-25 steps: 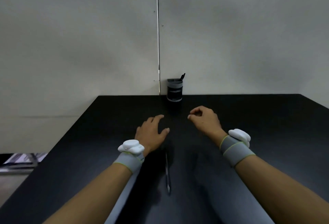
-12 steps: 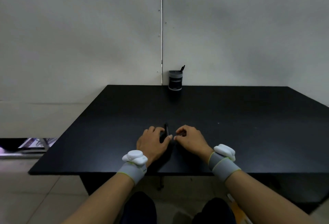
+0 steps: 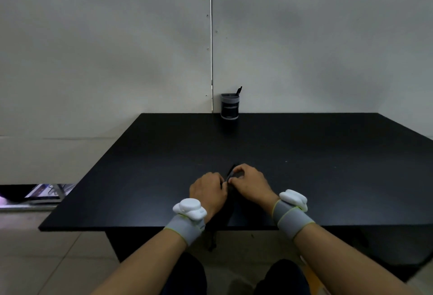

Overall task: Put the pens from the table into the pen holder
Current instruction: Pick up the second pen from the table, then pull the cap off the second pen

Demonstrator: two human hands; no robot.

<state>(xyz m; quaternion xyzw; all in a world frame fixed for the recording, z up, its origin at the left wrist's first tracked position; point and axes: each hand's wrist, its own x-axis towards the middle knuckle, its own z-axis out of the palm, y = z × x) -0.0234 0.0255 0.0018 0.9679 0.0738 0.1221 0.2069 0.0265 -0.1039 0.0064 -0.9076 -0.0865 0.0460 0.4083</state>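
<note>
Black on black makes this hard to read: a dark pen [image 3: 230,173] sits at the near middle of the black table [image 3: 328,177], and I can only just pick out its slim barrel poking up and away between my two hands. Left hand [image 3: 207,190] is curled, knuckles up, fingertips closed in on the pen's near end as far as I can tell; right hand [image 3: 249,183] is pinching the barrel from the other side, thumb and forefinger meeting right at it. Whether the pen is clear of the surface or resting on it, I cannot tell from here. I judge it light, stiff and smooth, likely to roll or slip out of a loose pinch, so I'd want hold near the middle of the barrel, with one hand, to keep it balanced. Far off at the back edge, against the pale wall, stands the pen holder [image 3: 230,107], a grey-and-black cup, upright, well apart from my hands. One dark pen tip [image 3: 239,90] already sticks out of it, leaning right; the rest of the inside is hidden from this angle. No other loose pens show on the table.
</note>
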